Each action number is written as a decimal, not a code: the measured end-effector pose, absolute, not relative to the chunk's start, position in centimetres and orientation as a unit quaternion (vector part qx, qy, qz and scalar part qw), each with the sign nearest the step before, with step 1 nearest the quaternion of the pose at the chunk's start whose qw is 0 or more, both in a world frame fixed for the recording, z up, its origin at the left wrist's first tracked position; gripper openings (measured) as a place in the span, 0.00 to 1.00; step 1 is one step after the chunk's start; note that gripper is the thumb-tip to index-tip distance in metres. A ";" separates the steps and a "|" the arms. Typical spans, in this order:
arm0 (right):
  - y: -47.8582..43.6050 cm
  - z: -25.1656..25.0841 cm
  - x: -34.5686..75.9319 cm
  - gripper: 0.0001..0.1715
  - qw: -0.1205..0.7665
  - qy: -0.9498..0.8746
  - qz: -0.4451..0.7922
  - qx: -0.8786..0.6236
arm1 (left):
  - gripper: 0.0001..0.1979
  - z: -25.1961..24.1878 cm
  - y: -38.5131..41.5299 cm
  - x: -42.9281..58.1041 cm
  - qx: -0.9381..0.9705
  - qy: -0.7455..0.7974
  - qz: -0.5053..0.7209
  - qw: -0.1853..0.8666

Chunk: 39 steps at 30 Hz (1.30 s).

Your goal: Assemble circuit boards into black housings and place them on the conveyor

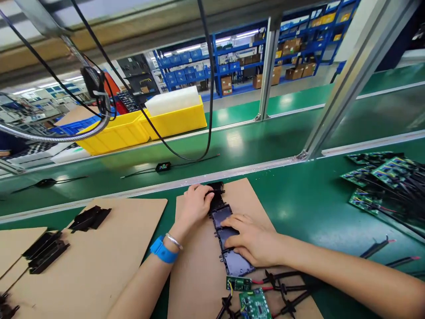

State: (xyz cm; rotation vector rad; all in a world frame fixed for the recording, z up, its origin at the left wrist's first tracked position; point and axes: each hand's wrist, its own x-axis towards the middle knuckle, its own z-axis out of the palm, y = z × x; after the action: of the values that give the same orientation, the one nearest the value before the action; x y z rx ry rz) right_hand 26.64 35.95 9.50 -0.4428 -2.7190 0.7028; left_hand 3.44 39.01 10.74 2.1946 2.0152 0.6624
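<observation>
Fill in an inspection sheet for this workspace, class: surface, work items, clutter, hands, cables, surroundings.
Surface: green bench with cardboard sheets on it.
Work items: row of black casings on the rightmost sheet; green circuit boards with leads at its near end.
Clutter: black parts on the left sheets; heap of wired boards at right.
Hands: left hand at the row's far end, grip unclear; right hand resting on the nearer casings, fingers spread.
Cables: black cable hanging in a loop; metallic conduit at upper left.
Surroundings: yellow bins; blue shelving holding boxes.
</observation>
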 end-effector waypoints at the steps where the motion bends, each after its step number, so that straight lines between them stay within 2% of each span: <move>1: 36.0 9.5 26.6 0.15 0.156 -0.946 0.247 -0.142 | 0.10 10.7 38.9 3.3 0.714 0.666 0.212 0.037; 6: 36.0 9.4 26.7 0.15 0.172 -0.946 0.244 -0.129 | 0.11 10.7 38.9 2.3 0.688 0.694 0.213 0.005; 10: 35.5 9.5 26.7 0.15 0.164 -0.951 0.226 -0.133 | 0.09 11.1 39.0 2.5 0.712 0.669 0.209 0.036; 14: 34.0 10.6 27.2 0.12 0.183 -0.947 0.192 -0.181 | 0.14 12.7 35.8 3.8 0.733 0.629 0.249 0.071; 17: 31.6 12.0 28.2 0.10 0.178 -0.932 0.207 -0.238 | 0.13 14.0 30.5 5.4 0.748 0.594 0.271 0.121; 20: 29.4 13.0 29.1 0.06 0.136 -0.932 0.239 -0.236 | 0.14 14.6 25.1 7.4 0.751 0.561 0.266 0.225; 21: 29.0 13.3 29.3 0.03 0.136 -0.931 0.247 -0.232 | 0.17 14.7 23.8 8.0 0.748 0.553 0.267 0.251; 23: 28.8 13.8 29.6 0.05 0.160 -0.921 0.260 -0.241 | 0.15 14.7 22.1 8.9 0.742 0.543 0.277 0.277; 25: 29.1 14.5 29.6 0.07 0.193 -0.904 0.275 -0.265 | 0.07 14.5 21.7 9.2 0.744 0.545 0.288 0.256; 28: 29.4 15.5 29.1 0.10 0.216 -0.883 0.278 -0.311 | 0.07 13.9 22.6 8.9 0.742 0.575 0.301 0.172; 31: 29.5 16.0 27.7 0.13 0.180 -0.907 0.168 -0.342 | 0.08 13.0 24.2 8.7 0.729 0.605 0.290 0.134; 33: 29.3 16.2 26.7 0.15 0.139 -0.936 0.084 -0.313 | 0.08 13.0 24.9 8.8 0.713 0.621 0.259 0.196; 35: 29.2 16.6 26.4 0.17 0.116 -0.955 0.051 -0.267 | 0.08 13.6 25.1 8.9 0.675 0.617 0.234 0.330; 37: 29.6 16.9 26.8 0.14 0.105 -0.966 0.047 -0.233 | 0.11 14.4 25.0 8.7 0.621 0.592 0.229 0.460; 39: 30.8 16.8 27.5 0.09 0.086 -0.974 0.052 -0.203 | 0.15 15.1 24.9 8.1 0.602 0.585 0.219 0.498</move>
State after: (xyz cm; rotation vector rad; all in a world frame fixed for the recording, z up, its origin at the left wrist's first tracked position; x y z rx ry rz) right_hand 27.45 30.76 16.78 -0.6049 -2.9040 0.1536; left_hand 8.13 24.92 15.07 1.4563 1.4162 0.5307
